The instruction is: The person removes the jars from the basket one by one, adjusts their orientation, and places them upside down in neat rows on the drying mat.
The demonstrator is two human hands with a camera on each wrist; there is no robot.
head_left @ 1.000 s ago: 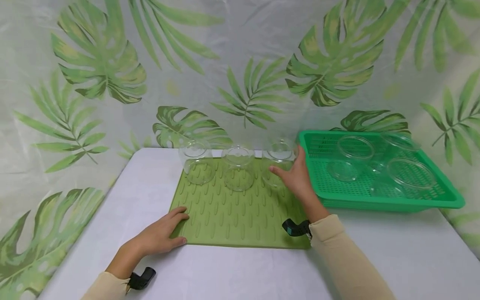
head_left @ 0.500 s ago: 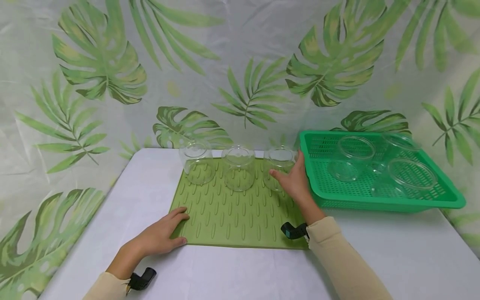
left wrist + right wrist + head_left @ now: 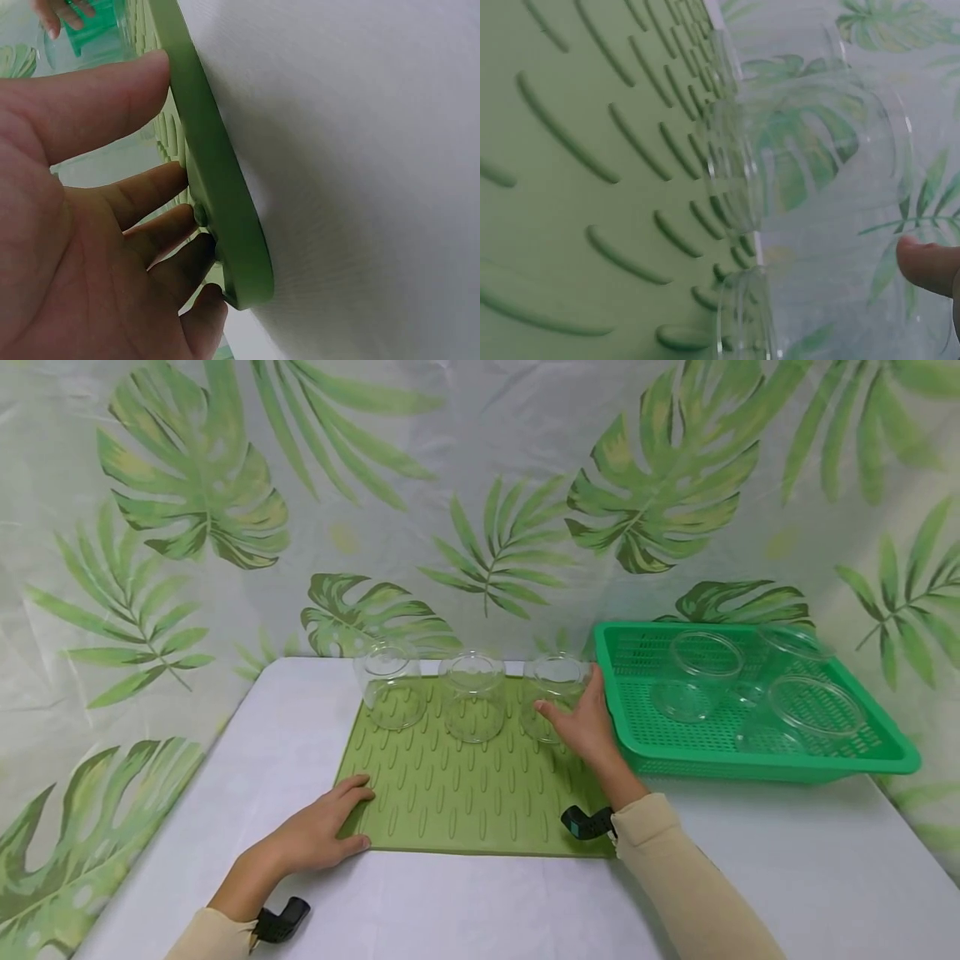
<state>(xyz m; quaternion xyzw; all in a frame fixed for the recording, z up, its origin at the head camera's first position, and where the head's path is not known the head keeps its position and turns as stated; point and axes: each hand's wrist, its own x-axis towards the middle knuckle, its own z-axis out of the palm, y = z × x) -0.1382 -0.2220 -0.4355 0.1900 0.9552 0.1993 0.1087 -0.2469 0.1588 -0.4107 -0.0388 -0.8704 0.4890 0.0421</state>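
Observation:
Three clear cups stand in a row along the far side of the green ribbed mat, seemingly rim down: a left cup, a middle cup and a right cup. My right hand grips the right cup from its right side, the thumb across its near face; the other fingers are mostly hidden. In the right wrist view only the thumb shows beside that cup's wall. My left hand rests at the mat's near left corner, fingers on top and thumb by the front edge.
A green basket stands to the right of the mat, holding three clear cups, one of them a cup at the left. The table has a white cover. Leaf-patterned cloth hangs behind it.
The right cup has come down slightly onto the mat, level with the other two, with my right hand still around it. My left hand stays in place.

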